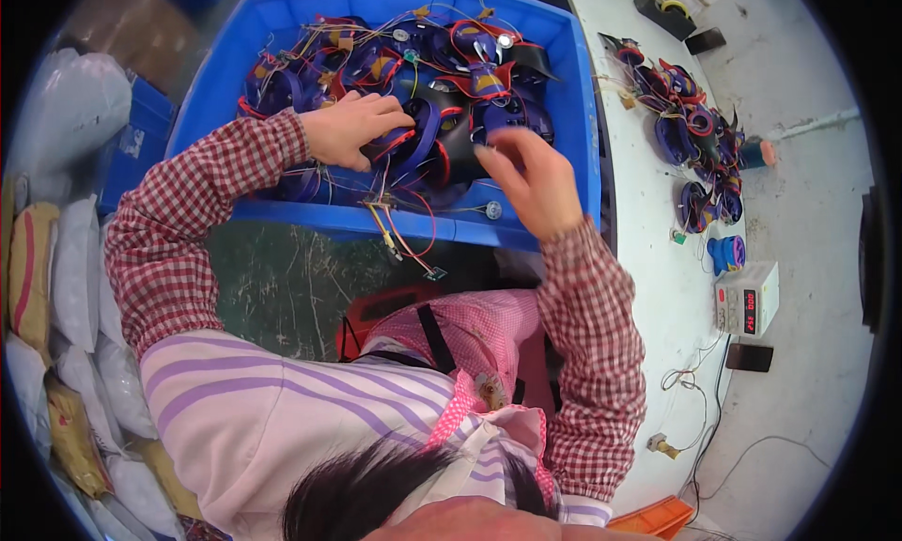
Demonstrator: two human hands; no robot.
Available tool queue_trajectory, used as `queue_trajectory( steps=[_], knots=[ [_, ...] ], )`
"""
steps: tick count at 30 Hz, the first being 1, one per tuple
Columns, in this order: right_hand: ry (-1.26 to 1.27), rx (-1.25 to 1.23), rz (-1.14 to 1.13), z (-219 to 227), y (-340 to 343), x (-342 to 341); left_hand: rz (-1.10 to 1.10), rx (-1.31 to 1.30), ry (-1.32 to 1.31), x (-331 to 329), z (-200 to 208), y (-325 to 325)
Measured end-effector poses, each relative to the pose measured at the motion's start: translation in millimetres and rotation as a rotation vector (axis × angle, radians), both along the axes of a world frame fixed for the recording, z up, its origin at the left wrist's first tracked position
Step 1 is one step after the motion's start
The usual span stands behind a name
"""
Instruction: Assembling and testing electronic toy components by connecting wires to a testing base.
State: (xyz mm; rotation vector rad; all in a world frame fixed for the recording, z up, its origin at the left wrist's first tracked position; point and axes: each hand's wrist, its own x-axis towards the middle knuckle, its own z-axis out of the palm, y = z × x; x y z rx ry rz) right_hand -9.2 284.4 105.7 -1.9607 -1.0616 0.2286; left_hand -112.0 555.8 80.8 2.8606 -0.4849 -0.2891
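Note:
A blue plastic bin (581, 100) in front of me holds a heap of purple plastic housings with black curved pieces, red rims and thin wires. My left hand (357, 128) lies over the near side of the heap, its thumb and fingers around a red-rimmed purple housing (413, 151). At the right of that housing my right hand (537, 177) has thumb and forefinger pinched together beside a black curved piece (458, 156). What the pinch holds, if anything, is too small to make out. A small green circuit board (435, 273) dangles on wires over the bin's near edge.
On the white table (658, 287) at the right lies another pile of purple housings (695, 132). Near it stand a blue spool (725, 254), a power supply with a red display (749, 299) and a dark phone (750, 357). Filled sacks (80, 287) line the left side.

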Motion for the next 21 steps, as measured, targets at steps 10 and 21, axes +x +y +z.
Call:
queue_trajectory(
  steps=[10, 21],
  knots=[
    [-0.143, -0.517, -0.148, -25.8, 109.5, 8.1, -0.016, -0.119, -0.256, -14.7, 12.6, 13.1],
    [0.022, 0.492, -0.35, 46.3, -55.2, 2.3, -0.113, -0.388, -0.539, -30.3, 136.8, -73.1]
  ],
)
